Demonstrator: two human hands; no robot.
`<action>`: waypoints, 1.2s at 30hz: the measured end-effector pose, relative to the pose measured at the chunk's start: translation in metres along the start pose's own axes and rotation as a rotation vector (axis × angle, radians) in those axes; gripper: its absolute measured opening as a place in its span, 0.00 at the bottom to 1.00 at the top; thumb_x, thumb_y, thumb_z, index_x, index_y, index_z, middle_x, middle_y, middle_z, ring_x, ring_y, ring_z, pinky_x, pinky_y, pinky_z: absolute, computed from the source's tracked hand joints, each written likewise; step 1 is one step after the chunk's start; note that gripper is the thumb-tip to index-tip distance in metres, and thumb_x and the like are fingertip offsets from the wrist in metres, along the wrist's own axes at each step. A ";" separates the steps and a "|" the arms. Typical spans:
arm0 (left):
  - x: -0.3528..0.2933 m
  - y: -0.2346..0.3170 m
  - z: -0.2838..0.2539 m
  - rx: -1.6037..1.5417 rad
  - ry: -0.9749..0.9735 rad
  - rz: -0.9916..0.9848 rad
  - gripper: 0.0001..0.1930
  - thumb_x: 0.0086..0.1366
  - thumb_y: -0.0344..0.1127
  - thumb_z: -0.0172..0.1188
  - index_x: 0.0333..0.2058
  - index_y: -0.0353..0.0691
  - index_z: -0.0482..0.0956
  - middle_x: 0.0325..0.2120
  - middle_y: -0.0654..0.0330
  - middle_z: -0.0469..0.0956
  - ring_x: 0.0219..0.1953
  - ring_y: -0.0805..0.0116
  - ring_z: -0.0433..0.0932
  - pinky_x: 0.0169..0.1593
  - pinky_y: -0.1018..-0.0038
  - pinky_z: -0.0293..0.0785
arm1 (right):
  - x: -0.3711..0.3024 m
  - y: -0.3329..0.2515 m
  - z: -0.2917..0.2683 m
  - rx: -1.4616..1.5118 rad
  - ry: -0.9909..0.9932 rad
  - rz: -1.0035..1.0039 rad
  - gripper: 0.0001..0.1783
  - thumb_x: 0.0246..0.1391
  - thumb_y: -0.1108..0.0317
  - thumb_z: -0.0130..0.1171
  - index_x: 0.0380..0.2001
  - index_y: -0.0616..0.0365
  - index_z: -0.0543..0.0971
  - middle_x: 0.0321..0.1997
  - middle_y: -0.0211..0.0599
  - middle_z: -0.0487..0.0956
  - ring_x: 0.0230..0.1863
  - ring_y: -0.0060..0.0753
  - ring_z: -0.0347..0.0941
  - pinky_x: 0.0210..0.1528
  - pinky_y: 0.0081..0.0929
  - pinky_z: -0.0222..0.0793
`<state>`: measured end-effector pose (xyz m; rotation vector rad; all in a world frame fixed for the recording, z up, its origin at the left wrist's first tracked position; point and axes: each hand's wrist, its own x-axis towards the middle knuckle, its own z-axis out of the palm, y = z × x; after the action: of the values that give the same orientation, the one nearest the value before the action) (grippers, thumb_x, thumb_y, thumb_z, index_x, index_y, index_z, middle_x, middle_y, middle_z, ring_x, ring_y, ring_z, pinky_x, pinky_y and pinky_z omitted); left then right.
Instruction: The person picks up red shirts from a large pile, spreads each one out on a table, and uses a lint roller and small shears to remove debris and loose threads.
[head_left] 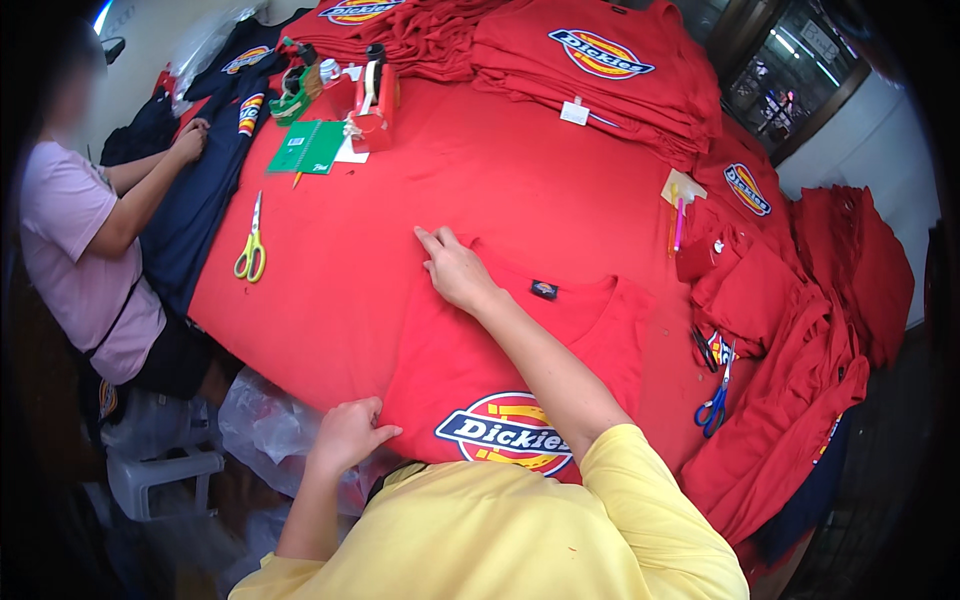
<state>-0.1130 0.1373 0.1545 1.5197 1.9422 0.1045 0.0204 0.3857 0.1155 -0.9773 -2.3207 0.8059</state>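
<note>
A red T-shirt (480, 365) lies spread face up in front of me, a printed logo on its chest and a dark label inside the neck. My right hand (458, 272) rests at its far left shoulder, open, with fingers stretched out flat. At the shirt's near left edge is my left hand (350, 432), its thumb held apart from the bent fingers; no cloth shows between them. My right forearm crosses over the shirt and covers part of it.
Yellow-handled scissors (252, 248) lie left, blue-handled scissors (716, 400) right. A red tape dispenser (374, 110) and green notebook (308, 147) sit farther back. Stacked red shirts (600, 95) line the far side. Another person (95, 240) handles dark clothing (215, 170) at left.
</note>
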 end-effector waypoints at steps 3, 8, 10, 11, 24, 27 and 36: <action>-0.022 0.016 0.009 -0.168 0.218 0.085 0.15 0.52 0.39 0.70 0.29 0.36 0.75 0.22 0.51 0.77 0.27 0.52 0.79 0.32 0.63 0.74 | 0.003 -0.006 -0.023 0.042 -0.014 -0.041 0.11 0.50 0.77 0.48 0.36 0.62 0.78 0.42 0.48 0.70 0.43 0.53 0.70 0.48 0.43 0.69; -0.018 0.054 0.045 -0.127 0.229 0.570 0.05 0.57 0.31 0.62 0.33 0.38 0.78 0.29 0.57 0.77 0.33 0.57 0.79 0.34 0.64 0.77 | -0.092 0.038 -0.112 -0.309 0.233 0.066 0.05 0.48 0.78 0.51 0.28 0.59 0.76 0.36 0.44 0.74 0.44 0.51 0.69 0.48 0.44 0.65; -0.013 0.055 0.067 -0.073 0.140 0.569 0.05 0.58 0.29 0.59 0.34 0.38 0.79 0.29 0.57 0.77 0.33 0.56 0.79 0.35 0.64 0.77 | -0.131 0.020 -0.112 -0.425 0.338 0.090 0.13 0.45 0.81 0.51 0.33 0.57 0.79 0.39 0.44 0.76 0.46 0.52 0.69 0.53 0.45 0.63; -0.012 0.057 0.074 -0.050 0.098 0.569 0.06 0.58 0.29 0.58 0.34 0.38 0.80 0.30 0.57 0.77 0.34 0.56 0.79 0.36 0.64 0.77 | -0.148 0.004 -0.113 -0.399 0.316 0.073 0.15 0.44 0.82 0.51 0.34 0.56 0.80 0.40 0.44 0.77 0.47 0.52 0.69 0.54 0.45 0.63; 0.014 0.017 0.018 -0.215 -0.073 0.483 0.11 0.59 0.25 0.54 0.41 0.37 0.78 0.36 0.50 0.76 0.43 0.51 0.77 0.48 0.62 0.74 | -0.254 -0.053 -0.005 -0.082 0.097 0.071 0.05 0.55 0.70 0.60 0.29 0.59 0.75 0.31 0.39 0.70 0.26 0.43 0.73 0.27 0.34 0.71; 0.010 0.019 0.017 -0.190 -0.123 0.466 0.11 0.59 0.26 0.57 0.41 0.37 0.78 0.39 0.51 0.74 0.44 0.53 0.76 0.50 0.63 0.73 | -0.251 -0.054 -0.002 -0.086 0.125 0.085 0.05 0.55 0.70 0.60 0.29 0.58 0.75 0.30 0.39 0.70 0.25 0.42 0.72 0.26 0.34 0.70; -0.002 0.042 0.042 0.143 0.120 0.507 0.16 0.52 0.41 0.70 0.33 0.38 0.77 0.35 0.54 0.71 0.42 0.54 0.72 0.46 0.64 0.70 | -0.260 -0.059 -0.022 0.162 0.284 0.211 0.07 0.55 0.71 0.60 0.36 0.59 0.76 0.39 0.42 0.72 0.30 0.42 0.75 0.32 0.35 0.72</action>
<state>-0.0549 0.1352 0.1413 2.1171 1.6362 0.2848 0.1682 0.1631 0.1173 -1.1922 -1.9040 0.8603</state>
